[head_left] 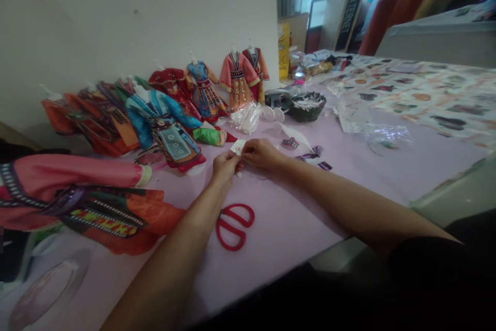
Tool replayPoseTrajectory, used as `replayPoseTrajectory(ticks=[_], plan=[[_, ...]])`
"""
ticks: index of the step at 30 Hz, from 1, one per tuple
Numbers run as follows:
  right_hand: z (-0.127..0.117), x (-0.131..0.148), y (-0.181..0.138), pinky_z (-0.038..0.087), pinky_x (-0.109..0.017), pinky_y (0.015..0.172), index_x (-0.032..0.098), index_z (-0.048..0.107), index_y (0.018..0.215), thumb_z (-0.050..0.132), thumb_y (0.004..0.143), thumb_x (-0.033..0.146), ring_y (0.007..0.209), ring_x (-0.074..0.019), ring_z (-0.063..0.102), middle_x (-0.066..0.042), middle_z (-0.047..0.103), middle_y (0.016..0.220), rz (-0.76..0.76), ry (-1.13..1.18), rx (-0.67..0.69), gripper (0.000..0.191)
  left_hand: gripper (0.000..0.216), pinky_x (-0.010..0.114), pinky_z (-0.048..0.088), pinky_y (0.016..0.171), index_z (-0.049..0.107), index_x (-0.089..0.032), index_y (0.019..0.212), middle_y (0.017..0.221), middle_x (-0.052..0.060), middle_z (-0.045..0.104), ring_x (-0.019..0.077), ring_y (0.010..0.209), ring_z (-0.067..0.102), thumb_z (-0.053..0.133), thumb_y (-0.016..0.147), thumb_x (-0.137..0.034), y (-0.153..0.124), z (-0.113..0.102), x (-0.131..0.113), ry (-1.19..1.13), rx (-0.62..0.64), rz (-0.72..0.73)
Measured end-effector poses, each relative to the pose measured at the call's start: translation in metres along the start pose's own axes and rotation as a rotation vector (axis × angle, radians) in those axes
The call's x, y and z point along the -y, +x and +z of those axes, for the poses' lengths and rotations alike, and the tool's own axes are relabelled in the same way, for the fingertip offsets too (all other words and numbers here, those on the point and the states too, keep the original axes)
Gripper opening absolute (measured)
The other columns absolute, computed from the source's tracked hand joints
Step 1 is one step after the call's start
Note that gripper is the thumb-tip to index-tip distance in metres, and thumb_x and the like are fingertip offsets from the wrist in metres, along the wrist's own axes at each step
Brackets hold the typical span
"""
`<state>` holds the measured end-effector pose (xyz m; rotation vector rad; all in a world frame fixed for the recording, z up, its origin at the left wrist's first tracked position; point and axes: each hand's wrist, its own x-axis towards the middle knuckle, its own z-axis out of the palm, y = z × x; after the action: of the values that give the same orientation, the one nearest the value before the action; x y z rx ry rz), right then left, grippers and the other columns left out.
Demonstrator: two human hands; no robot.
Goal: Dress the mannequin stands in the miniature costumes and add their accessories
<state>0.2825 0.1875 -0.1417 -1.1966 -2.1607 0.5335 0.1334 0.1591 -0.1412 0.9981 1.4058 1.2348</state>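
My left hand (226, 167) and my right hand (260, 154) meet above the lilac tabletop, fingertips almost touching. Between them is a small white card-like piece (237, 145) with small dark marks; its exact kind is unclear. The left fingers pinch its lower edge. My right fingers are closed together at its right side, and what they grip, if anything, is too small to make out. Red-handled scissors (234, 226) lie in front of my hands, their blades hidden under my left forearm. Scraps of patterned trim (290, 143) lie to the right of my hands.
Dolls' robes on stands line the wall, a blue one (163, 122) nearest. A pink-and-orange robe (127, 202) lies at left. A dark basket (308, 107) with white bits stands behind my hands, near clear plastic wrapping (248, 116). A plastic bag (389, 135) lies right.
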Motion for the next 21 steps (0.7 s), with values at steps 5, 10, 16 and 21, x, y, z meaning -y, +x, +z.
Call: replayPoseTrajectory(ticks=[5, 10, 16, 21], plan=[[-0.001, 0.003, -0.001, 0.037, -0.024, 0.067, 0.012, 0.076, 0.091, 0.062, 0.087, 0.018, 0.075, -0.0141, 0.061, -0.007, 0.075, 0.088, 0.028, -0.092, 0.006, 0.016, 0.012, 0.019, 0.032, 0.041, 0.058, -0.017, 0.063, 0.043, -0.004, 0.055, 0.0092, 0.039, 0.049, 0.068, 0.066, -0.012, 0.0, 0.0, 0.003, 0.054, -0.007, 0.046], [-0.001, 0.01, -0.004, 0.035, -0.027, 0.068, 0.013, 0.076, 0.09, 0.059, 0.089, 0.022, 0.077, -0.0168, 0.061, -0.009, 0.076, 0.091, 0.05, -0.178, 0.008, 0.019, 0.012, 0.018, 0.032, 0.041, 0.058, -0.018, 0.063, 0.043, -0.005, 0.054, 0.0089, 0.038, 0.048, 0.068, 0.068, -0.012, 0.001, 0.0, 0.007, 0.1, -0.023, 0.078], [0.002, 0.017, -0.007, 0.034, -0.029, 0.069, 0.013, 0.074, 0.091, 0.058, 0.09, 0.022, 0.081, -0.0181, 0.061, -0.011, 0.075, 0.097, 0.052, -0.22, -0.01, 0.018, 0.013, 0.018, 0.033, 0.041, 0.06, -0.017, 0.063, 0.043, -0.004, 0.055, 0.0081, 0.038, 0.048, 0.066, 0.073, -0.012, 0.0, 0.0, 0.009, 0.119, -0.021, 0.097], [0.002, 0.012, -0.005, 0.033, -0.028, 0.068, 0.013, 0.074, 0.09, 0.058, 0.089, 0.022, 0.079, -0.0177, 0.06, -0.011, 0.075, 0.094, 0.052, -0.204, -0.02, 0.019, 0.014, 0.018, 0.033, 0.041, 0.059, -0.017, 0.063, 0.044, -0.004, 0.056, 0.0083, 0.038, 0.049, 0.066, 0.073, -0.011, -0.001, -0.001, 0.008, 0.115, -0.014, 0.098]])
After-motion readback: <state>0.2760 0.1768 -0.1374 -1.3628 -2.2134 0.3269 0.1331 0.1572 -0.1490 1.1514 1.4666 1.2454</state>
